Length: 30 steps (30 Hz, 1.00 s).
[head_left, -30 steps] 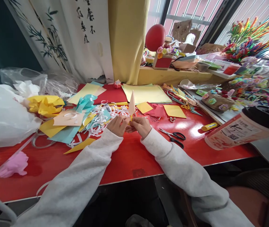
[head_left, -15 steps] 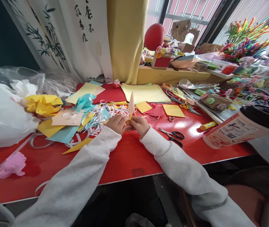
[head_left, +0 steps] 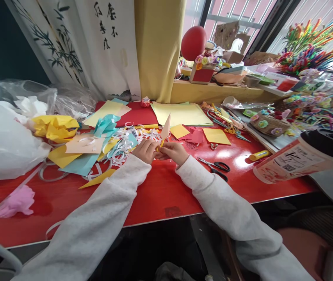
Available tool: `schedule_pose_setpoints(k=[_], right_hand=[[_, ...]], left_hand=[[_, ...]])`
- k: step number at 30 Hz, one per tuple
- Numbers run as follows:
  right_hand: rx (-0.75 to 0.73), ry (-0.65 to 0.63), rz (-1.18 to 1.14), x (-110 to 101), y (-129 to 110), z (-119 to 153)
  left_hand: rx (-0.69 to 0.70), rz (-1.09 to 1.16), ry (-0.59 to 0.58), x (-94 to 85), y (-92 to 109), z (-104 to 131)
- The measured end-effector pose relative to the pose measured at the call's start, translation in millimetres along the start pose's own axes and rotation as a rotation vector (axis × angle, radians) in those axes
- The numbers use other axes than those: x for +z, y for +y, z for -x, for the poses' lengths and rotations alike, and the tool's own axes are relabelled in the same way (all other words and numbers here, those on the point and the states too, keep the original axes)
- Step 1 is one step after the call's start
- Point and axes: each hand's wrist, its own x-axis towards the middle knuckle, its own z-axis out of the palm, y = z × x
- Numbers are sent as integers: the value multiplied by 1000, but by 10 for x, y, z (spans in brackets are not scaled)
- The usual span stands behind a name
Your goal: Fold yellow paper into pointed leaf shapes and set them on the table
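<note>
Together, my left hand (head_left: 145,151) and right hand (head_left: 175,153) are pinching a yellow strip (head_left: 162,142). Pointed peach paper (head_left: 166,127) is leaning above.

A: Site type?
B: Looks like a craft room. Red table (head_left: 157,199) strewn with coloured sheets (head_left: 180,114), paper shreds (head_left: 121,151), scissors (head_left: 212,165).
A: By the window (head_left: 242,17)?
B: Sill (head_left: 213,92) crowded: flower-trimmed box (head_left: 202,75), bunched fuzzy stems (head_left: 307,58).
</note>
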Motion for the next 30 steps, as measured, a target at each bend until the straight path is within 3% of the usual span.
schedule_pose_setpoints(k=[9,22,30], right_hand=[[40,25,19,-40,19,-10],[-18,15,69,-27,89,-11],[-73,78,159,-25,107,-18]], left_hand=[[-12,27,-8,-9,2,0],[4,34,-5,15,-1,-3],[-2,-19,-128,-8,15,-21]])
